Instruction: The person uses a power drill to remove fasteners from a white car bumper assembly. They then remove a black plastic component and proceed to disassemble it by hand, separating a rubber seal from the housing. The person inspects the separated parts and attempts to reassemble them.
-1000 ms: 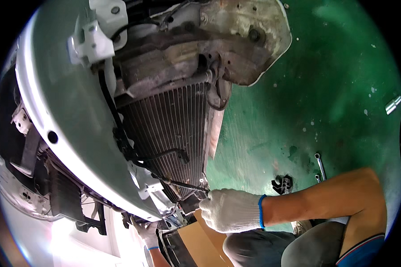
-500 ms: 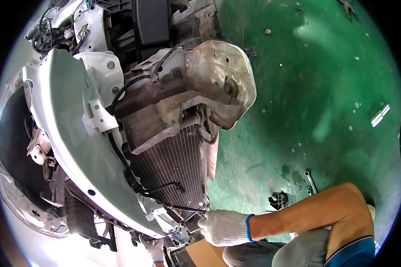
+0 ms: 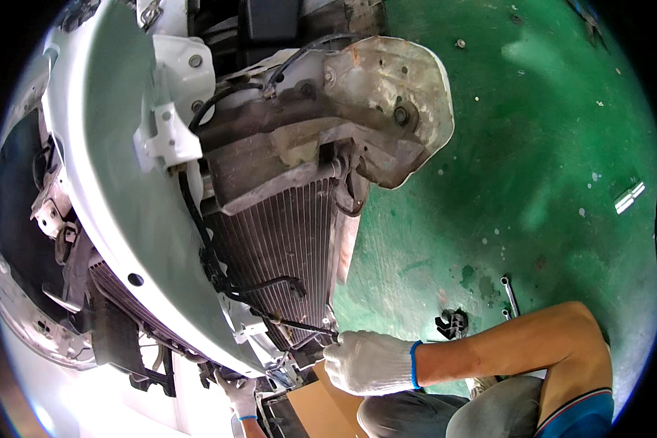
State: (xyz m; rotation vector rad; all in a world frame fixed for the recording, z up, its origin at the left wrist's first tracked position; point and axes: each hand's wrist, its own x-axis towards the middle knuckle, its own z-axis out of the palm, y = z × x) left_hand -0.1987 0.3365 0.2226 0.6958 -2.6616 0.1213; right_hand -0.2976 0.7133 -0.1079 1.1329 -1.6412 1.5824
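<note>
White knit gloves with blue cuffs cover both my hands. My right hand [image 3: 372, 363] is closed in a fist by the lower corner of the radiator [image 3: 277, 255]. A thin black cable [image 3: 306, 326] runs straight into its fingers; the cable's end is hidden in the glove. My left hand [image 3: 239, 396] is at the bottom, beside the lower end of the white curved bumper beam [image 3: 117, 153]. Its fingers look stretched and apart against the car's front frame, their tips partly hidden. More black wiring harness [image 3: 212, 266] hangs between beam and radiator.
A rusty white metal bracket [image 3: 416, 80] juts out over the green floor [image 3: 518, 168]. On the floor are a wrench [image 3: 509, 296], a black clip-like part [image 3: 452, 323] and a silver socket [image 3: 629, 198]. Brown cardboard [image 3: 321, 409] lies by my knees [image 3: 489, 412].
The view has shifted, so the car's front sits higher and the bracket farther right. My left hand shows more fully. My right hand stays closed at the cable's end.
</note>
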